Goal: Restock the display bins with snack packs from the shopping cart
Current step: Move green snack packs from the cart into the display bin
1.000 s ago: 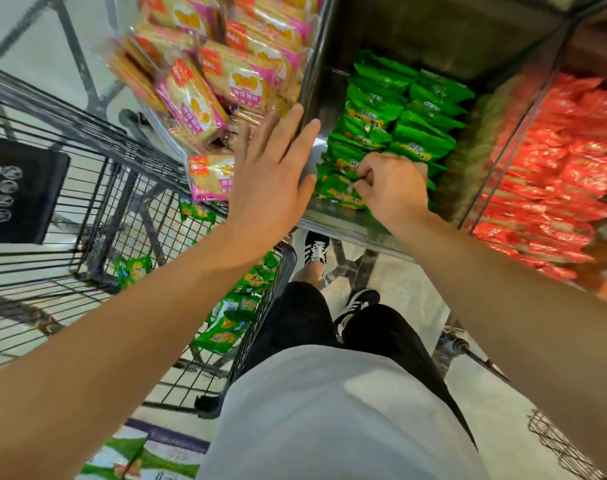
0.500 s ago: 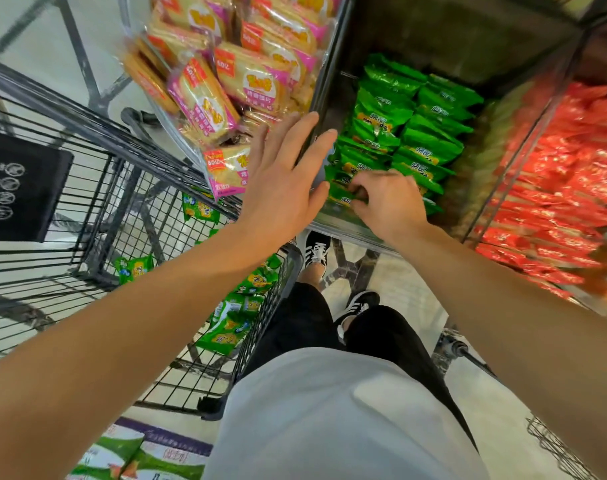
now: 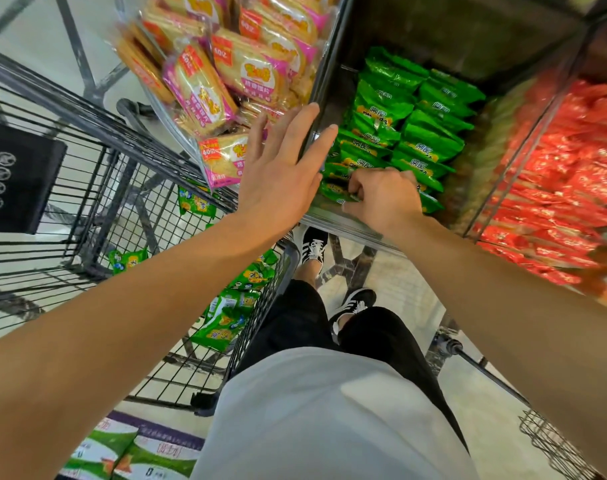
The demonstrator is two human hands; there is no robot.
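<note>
The clear-walled middle display bin (image 3: 333,81) holds rows of green foil snack packs (image 3: 430,133) standing on edge, and serves here as the landmark. At its near left corner the right hand (image 3: 385,197) reaches in with curled fingers, pinching the front green packs. The left hand (image 3: 281,174) is spread flat, fingers straight, pressed against the bin's left wall. Left of the bin sits a second clear bin of pink-and-yellow wrapped biscuit packs (image 3: 222,74); right of it, a bin of red foil packs (image 3: 565,174), blurred. Below and left of the bin stands the black wire shopping cart (image 3: 97,188), with more loose green snack packs (image 3: 226,323) lying on its floor, well apart from the hands.
</note>
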